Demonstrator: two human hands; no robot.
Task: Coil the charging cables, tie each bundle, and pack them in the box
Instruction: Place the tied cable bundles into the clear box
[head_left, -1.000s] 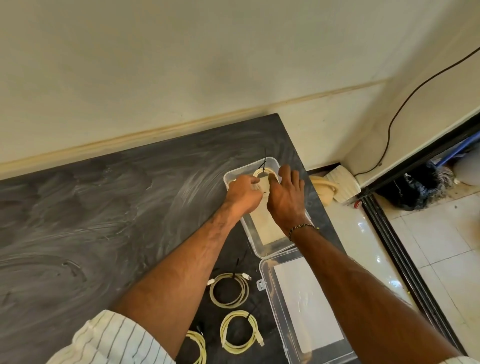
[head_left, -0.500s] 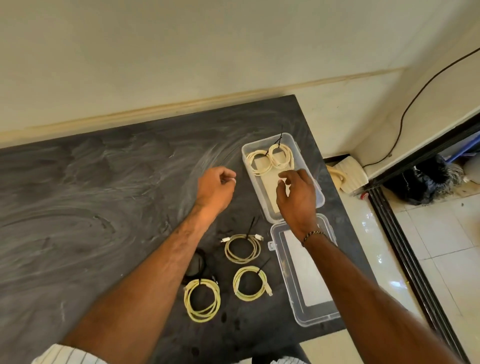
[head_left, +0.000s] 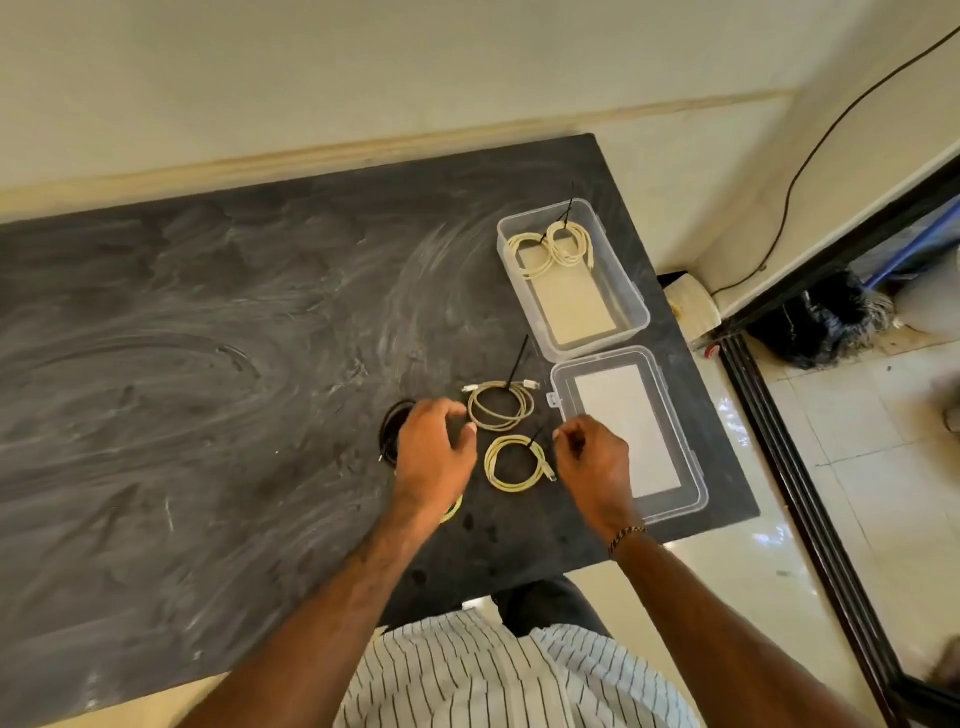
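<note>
Two tied cable coils (head_left: 551, 248) lie inside the clear box (head_left: 631, 299) at its far end. Nearer us than the box, our left hand (head_left: 434, 457) and right hand (head_left: 592, 465) hover empty, fingers curled, on either side of a yellow coil (head_left: 515, 462); a grey coil (head_left: 500, 406) lies just beyond it.

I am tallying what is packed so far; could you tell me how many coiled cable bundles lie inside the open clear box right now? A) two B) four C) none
A: two pale coiled bundles lie side by side at the far end of the clear box, the rest of its floor being bare.
</note>
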